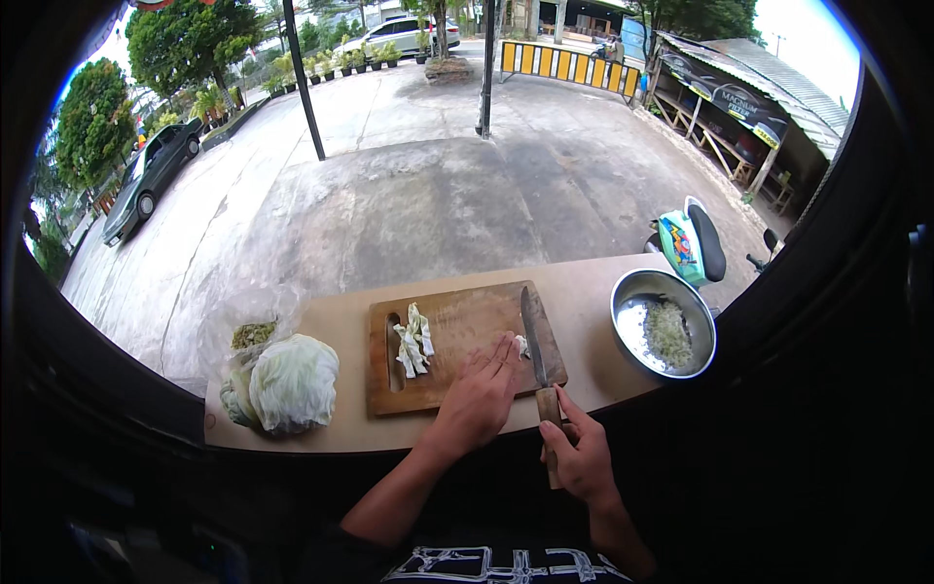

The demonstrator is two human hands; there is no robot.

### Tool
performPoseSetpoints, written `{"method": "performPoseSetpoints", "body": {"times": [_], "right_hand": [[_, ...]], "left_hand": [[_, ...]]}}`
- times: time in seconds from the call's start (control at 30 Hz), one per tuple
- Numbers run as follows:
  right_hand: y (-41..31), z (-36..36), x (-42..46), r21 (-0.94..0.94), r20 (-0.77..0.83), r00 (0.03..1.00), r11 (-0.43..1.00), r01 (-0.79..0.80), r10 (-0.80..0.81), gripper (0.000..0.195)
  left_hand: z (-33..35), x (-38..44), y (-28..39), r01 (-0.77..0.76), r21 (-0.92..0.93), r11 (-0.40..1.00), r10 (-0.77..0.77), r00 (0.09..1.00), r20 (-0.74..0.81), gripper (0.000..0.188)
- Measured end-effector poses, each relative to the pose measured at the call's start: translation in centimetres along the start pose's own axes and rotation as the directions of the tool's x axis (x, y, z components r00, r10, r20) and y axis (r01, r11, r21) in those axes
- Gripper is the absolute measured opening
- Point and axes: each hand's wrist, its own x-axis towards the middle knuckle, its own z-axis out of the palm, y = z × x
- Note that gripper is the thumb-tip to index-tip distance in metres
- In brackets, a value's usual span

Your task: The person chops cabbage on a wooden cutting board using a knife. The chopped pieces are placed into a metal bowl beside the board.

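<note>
My right hand grips the wooden handle of a kitchen knife. Its blade points away from me over the right end of a wooden cutting board. On the board, just left of the blade, my left hand rests palm down with its fingers together. Whatever lies beneath those fingers is hidden. A small white vegetable piece shows between the fingertips and the blade. Several pale strips, apparently cabbage, lie by the board's handle slot at the left.
A pale cabbage head sits left of the board, beside a clear plastic bag with chopped greens. At the right stands a steel bowl holding finely chopped pale vegetable. The narrow tabletop ends at a paved yard; a motorbike seat is close beyond.
</note>
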Motion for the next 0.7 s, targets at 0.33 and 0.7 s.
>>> {"method": "performPoseSetpoints", "body": {"times": [0.33,0.7], "right_hand": [[0.9,-0.1,-0.7,0.057,0.052,0.998,0.998,0.016,-0.019,0.064],[1.9,-0.8,-0.9,0.130,0.103,0.994,0.991,0.017,-0.030,0.064]], "left_hand": [[0.4,2.5,-1.5,0.043,-0.234,0.971,-0.072,0.990,-0.117,0.059],[-1.5,5.4,-3.9,0.290,-0.889,0.355,-0.364,0.918,0.154,0.055]]}}
